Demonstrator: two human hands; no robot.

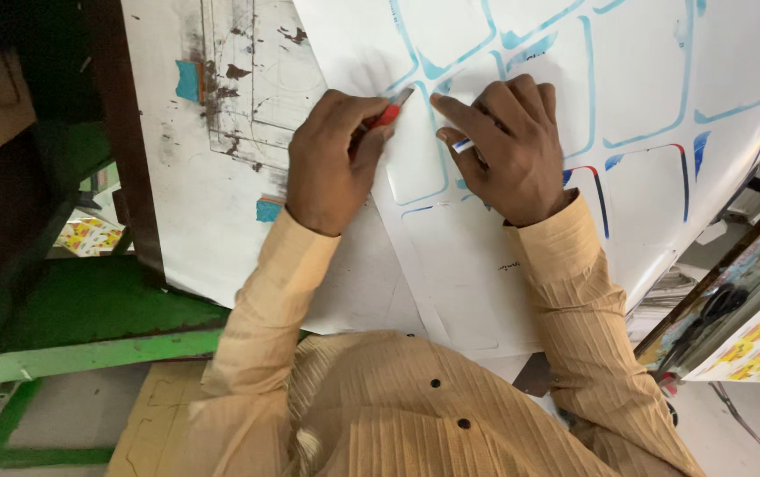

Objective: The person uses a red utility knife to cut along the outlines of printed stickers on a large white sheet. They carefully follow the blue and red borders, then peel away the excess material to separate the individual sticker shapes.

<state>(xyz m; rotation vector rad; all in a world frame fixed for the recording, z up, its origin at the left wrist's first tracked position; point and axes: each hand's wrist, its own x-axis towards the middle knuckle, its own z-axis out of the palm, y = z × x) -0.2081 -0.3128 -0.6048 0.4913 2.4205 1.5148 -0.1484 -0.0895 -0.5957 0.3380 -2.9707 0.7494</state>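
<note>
Here left hand [331, 163] fingers clasp red knife [386, 115] pointing up-right; right hand [508, 146] fingers flat on sheet [645, 79]

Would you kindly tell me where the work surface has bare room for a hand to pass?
Bare white sheet lies between the two sleeves, below the left hand and right hand. Another plain patch borders the teal tape piece at the board's left. It is crowded around the red knife and the blue-outlined shapes.

Red knife [387, 114], blue-outlined white sheet [645, 79]
</note>
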